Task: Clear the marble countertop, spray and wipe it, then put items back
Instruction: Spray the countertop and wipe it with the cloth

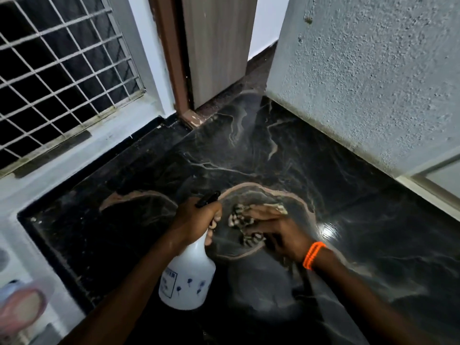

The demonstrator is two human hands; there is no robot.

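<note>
A black marble countertop (286, 150) with pale veins fills the middle of the view. My left hand (196, 220) grips the neck and trigger of a white spray bottle (188, 277) with small blue flower prints, its black nozzle pointing up and right. Just to the right, my right hand (278, 232), with an orange band at the wrist, presses a dark-and-cream patterned cloth (242, 220) flat on the marble. The cloth is partly hidden under the fingers.
A rough white wall (373, 70) bounds the counter on the right, with a wooden door and brown frame (214, 51) at the far corner. A barred window (57, 70) and white ledge lie left. Blurred pink and white items (20, 305) sit at bottom left.
</note>
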